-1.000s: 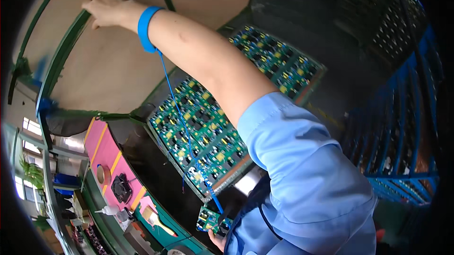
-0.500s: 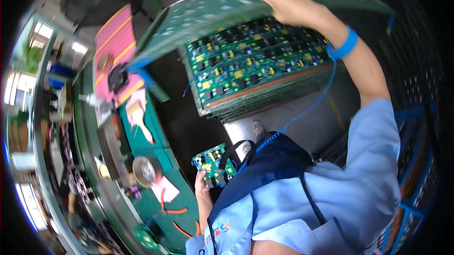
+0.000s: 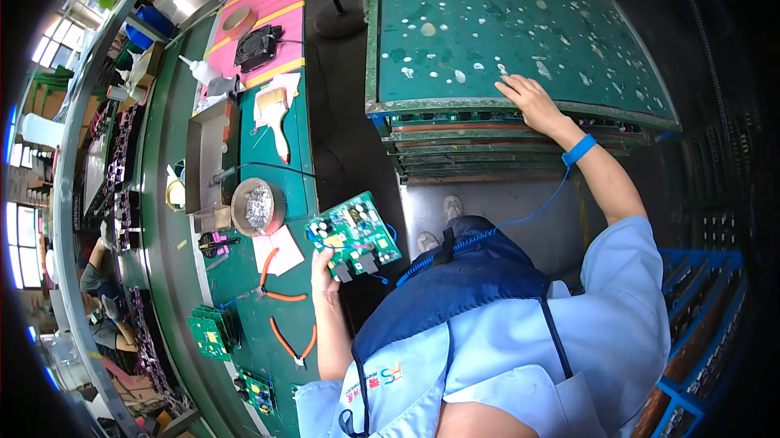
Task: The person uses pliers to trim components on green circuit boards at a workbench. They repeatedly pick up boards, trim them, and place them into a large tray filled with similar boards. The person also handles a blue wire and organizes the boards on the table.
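Note:
In my left hand [image 3: 323, 274] is a green circuit board [image 3: 351, 231] with capacitors, a yellow part and blue wires. The fingers grip its lower left edge, low beside the bench. My right hand [image 3: 532, 103] lies with fingers outstretched near the front edge of a large green panel [image 3: 479, 40] dotted with pale spots. That panel lies flat over a green rack [image 3: 487, 153]. Only slivers of the circuit boards under it show at the front. A blue wrist strap [image 3: 578, 150] circles my right wrist, with a cord running to my waist.
On the green bench [image 3: 244, 267] lie a brush [image 3: 275, 117], orange-handled cutters [image 3: 296, 349], pliers [image 3: 272, 288] and a round tub [image 3: 258, 207] of silvery bits. A small black fan [image 3: 258, 48] sits farther back. Several boards [image 3: 213, 332] stand near left; a blue rack [image 3: 699, 332] is right.
The green panel, tilted up over rows of circuit boards before, has come down and covers them. My right hand has moved down and nearer with it. The left hand still holds its board.

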### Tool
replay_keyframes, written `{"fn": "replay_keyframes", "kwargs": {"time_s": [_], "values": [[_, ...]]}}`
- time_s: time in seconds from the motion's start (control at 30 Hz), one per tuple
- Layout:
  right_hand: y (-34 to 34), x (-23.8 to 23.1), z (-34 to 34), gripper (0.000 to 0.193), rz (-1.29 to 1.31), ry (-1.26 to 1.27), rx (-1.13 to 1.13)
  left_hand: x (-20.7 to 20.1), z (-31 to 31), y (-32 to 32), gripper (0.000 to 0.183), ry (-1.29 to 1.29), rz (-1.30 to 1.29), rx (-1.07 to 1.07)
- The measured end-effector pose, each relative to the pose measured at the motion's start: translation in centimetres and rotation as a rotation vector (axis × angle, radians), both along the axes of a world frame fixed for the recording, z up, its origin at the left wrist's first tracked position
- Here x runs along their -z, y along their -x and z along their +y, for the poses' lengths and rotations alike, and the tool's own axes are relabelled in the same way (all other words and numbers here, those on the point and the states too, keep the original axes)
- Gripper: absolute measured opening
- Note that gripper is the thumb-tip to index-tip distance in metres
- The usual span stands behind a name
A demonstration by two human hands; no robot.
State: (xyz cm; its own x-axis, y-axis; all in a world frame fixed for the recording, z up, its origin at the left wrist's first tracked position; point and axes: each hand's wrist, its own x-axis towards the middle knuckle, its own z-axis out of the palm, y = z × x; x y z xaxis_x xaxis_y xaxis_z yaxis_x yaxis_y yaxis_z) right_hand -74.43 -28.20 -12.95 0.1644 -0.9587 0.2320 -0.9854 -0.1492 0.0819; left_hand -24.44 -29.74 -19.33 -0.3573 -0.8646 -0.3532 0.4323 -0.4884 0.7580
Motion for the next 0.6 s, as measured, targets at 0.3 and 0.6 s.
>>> {"fn": "replay_keyframes", "kwargs": {"time_s": [0.3,0.6], "values": [[0.1,0.6,0.1,0.054,0.076,0.015,0.0,-5.8,-4.8,3.7,0.047,0.057,0.031,-0.164],[-7.8,-12.1,-6.7,0.057,-0.444,0.134,-0.448,-10.5,-17.2,21.1,0.035,0.095,0.072,0.195]]}}
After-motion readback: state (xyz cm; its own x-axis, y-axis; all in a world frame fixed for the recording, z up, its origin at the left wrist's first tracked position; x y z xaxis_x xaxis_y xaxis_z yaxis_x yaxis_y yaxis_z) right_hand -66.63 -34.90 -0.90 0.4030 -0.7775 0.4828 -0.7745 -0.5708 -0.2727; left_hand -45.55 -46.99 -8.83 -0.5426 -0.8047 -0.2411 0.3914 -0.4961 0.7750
